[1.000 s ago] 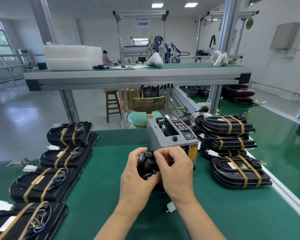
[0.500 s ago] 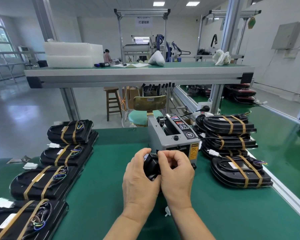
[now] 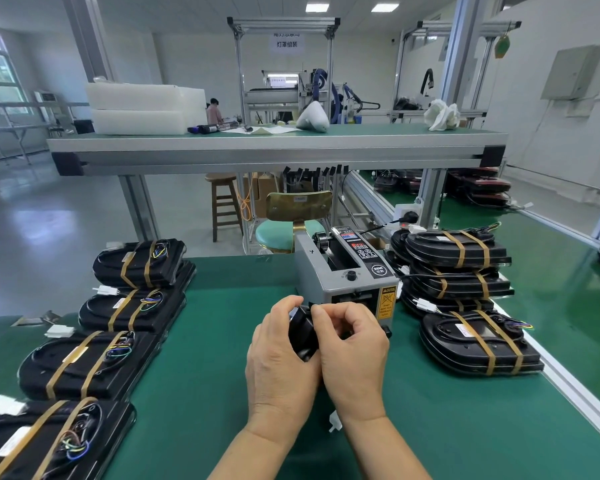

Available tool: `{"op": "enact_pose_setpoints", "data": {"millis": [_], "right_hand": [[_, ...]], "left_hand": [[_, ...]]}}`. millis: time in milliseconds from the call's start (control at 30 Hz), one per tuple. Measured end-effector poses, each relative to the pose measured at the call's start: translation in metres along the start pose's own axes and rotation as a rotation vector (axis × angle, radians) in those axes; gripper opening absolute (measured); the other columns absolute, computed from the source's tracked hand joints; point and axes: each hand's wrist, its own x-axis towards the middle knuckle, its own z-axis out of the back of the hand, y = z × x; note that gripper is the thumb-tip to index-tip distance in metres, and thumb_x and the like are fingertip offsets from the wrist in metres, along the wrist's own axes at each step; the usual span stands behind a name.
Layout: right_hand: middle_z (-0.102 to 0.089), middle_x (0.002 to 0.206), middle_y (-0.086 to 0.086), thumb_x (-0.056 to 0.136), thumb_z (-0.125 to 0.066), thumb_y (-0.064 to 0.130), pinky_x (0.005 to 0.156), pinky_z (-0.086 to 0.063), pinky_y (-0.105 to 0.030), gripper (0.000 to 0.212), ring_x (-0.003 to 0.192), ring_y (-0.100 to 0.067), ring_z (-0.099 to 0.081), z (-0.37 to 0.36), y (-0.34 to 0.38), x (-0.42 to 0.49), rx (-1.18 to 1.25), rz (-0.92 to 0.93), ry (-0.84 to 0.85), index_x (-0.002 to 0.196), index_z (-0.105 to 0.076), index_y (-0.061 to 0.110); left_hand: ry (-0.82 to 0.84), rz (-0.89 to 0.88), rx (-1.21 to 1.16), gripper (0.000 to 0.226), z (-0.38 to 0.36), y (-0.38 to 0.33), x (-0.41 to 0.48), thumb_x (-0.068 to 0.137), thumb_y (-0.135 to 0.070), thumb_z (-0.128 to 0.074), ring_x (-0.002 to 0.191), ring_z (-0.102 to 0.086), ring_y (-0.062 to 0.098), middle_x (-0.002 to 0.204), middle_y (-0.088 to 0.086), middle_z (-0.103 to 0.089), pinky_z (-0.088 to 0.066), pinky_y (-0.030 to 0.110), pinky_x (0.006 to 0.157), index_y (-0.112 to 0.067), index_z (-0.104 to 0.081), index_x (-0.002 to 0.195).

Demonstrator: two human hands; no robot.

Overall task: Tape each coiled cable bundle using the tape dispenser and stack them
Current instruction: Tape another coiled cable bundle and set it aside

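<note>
Dispenser [image 3: 347, 271]: grey metal box, black round knob; yellow sticker [image 3: 387, 303] reads "CAUTION", smaller print unreadable.
Bundle [image 3: 303, 332]: black coil, between both hands, just before the dispenser's slot.
Left hand [image 3: 281, 362]: grip curled round the bundle.
Right hand [image 3: 354, 348]: grip pinching its top.
Bench [image 3: 222, 375]: green mat.
Stack [image 3: 465, 251]: glossy black, tan tape bands.

Open mat [image 3: 229, 341] centre; taped stacks left [image 3: 84, 362], right [image 3: 478, 341]; dispenser [image 3: 347, 275] ahead.
</note>
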Motion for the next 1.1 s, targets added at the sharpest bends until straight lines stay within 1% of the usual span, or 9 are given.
{"op": "enact_pose_setpoints", "data": {"millis": [267, 400, 567, 667, 700, 767, 833, 900, 1100], "right_hand": [[-0.065, 0.072, 0.007, 0.08, -0.079, 0.01, 0.063, -0.044, -0.009, 0.026, 0.069, -0.006, -0.062, 0.007, 0.005, 0.001, 0.027, 0.023, 0.095, 0.067, -0.071, 0.03], [-0.065, 0.072, 0.009, 0.081, -0.079, 0.014, 0.064, -0.044, -0.01, 0.02, 0.071, -0.007, -0.063, 0.008, 0.005, 0.002, -0.005, 0.051, 0.133, 0.068, -0.073, 0.028], [-0.064, 0.078, 0.014, 0.084, -0.075, 0.014, 0.069, -0.048, -0.016, 0.01, 0.077, -0.009, -0.063, 0.014, 0.004, 0.0, -0.171, 0.276, 0.167, 0.079, -0.074, 0.022], [-0.063, 0.08, 0.014, 0.086, -0.071, 0.018, 0.07, -0.051, -0.023, 0.006, 0.077, -0.009, -0.063, 0.014, 0.002, -0.002, -0.237, 0.377, 0.115, 0.081, -0.074, 0.021], [-0.064, 0.08, 0.014, 0.085, -0.072, 0.018, 0.069, -0.051, -0.021, 0.006, 0.078, -0.009, -0.064, 0.013, 0.001, -0.003, -0.21, 0.347, 0.095, 0.081, -0.075, 0.021], [-0.068, 0.081, 0.014, 0.085, -0.074, 0.013, 0.071, -0.049, -0.015, 0.014, 0.082, -0.009, -0.066, 0.013, 0.001, -0.002, -0.081, 0.174, 0.094, 0.081, -0.076, 0.027], [-0.071, 0.083, 0.011, 0.085, -0.075, 0.01, 0.072, -0.05, -0.015, 0.021, 0.083, -0.009, -0.068, 0.014, 0.001, 0.001, 0.084, -0.022, 0.108, 0.079, -0.077, 0.03], [-0.073, 0.084, 0.007, 0.086, -0.076, 0.011, 0.072, -0.051, -0.016, 0.022, 0.081, -0.009, -0.068, 0.015, 0.002, 0.005, 0.166, -0.113, 0.105, 0.08, -0.077, 0.032], [-0.067, 0.08, 0.009, 0.086, -0.075, 0.011, 0.068, -0.045, -0.009, 0.025, 0.079, -0.01, -0.064, 0.017, 0.008, 0.005, 0.054, 0.02, 0.098, 0.074, -0.072, 0.033]], "left_hand": [[0.015, -0.01, -0.023, 0.063, 0.002, 0.003, -0.001, 0.072, -0.021, -0.08, 0.097, -0.056, 0.012, 0.101, -0.027, -0.057, -0.05, 0.034, 0.084, -0.052, -0.043, 0.112], [0.019, -0.005, -0.028, 0.061, 0.002, 0.005, -0.001, 0.072, -0.018, -0.08, 0.097, -0.056, 0.013, 0.101, -0.027, -0.057, -0.05, 0.034, 0.084, -0.048, -0.046, 0.113], [0.024, 0.004, -0.042, 0.059, 0.002, 0.007, -0.002, 0.073, -0.016, -0.078, 0.096, -0.057, 0.015, 0.1, -0.024, -0.058, -0.049, 0.033, 0.082, -0.046, -0.048, 0.115], [0.026, -0.005, -0.046, 0.061, 0.002, 0.007, -0.003, 0.074, -0.016, -0.077, 0.097, -0.057, 0.013, 0.102, -0.021, -0.06, -0.05, 0.034, 0.083, -0.049, -0.046, 0.114], [0.028, -0.01, -0.041, 0.062, 0.002, 0.006, -0.003, 0.073, -0.017, -0.077, 0.097, -0.056, 0.012, 0.103, -0.023, -0.059, -0.05, 0.034, 0.084, -0.05, -0.045, 0.115], [0.03, -0.013, -0.03, 0.064, 0.003, 0.005, -0.003, 0.07, -0.022, -0.079, 0.098, -0.056, 0.011, 0.102, -0.028, -0.057, -0.049, 0.033, 0.085, -0.052, -0.043, 0.114], [0.033, -0.015, -0.024, 0.067, 0.003, 0.005, -0.001, 0.067, -0.027, -0.082, 0.099, -0.056, 0.012, 0.103, -0.028, -0.057, -0.049, 0.032, 0.086, -0.051, -0.043, 0.115], [0.041, -0.019, -0.007, 0.07, 0.004, 0.006, 0.0, 0.065, -0.029, -0.086, 0.101, -0.056, 0.012, 0.106, -0.026, -0.057, -0.049, 0.033, 0.088, -0.05, -0.043, 0.116], [0.033, -0.027, -0.018, 0.067, 0.002, 0.004, -0.001, 0.065, -0.032, -0.083, 0.102, -0.056, 0.011, 0.105, -0.026, -0.056, -0.049, 0.034, 0.088, -0.051, -0.043, 0.116]]}}
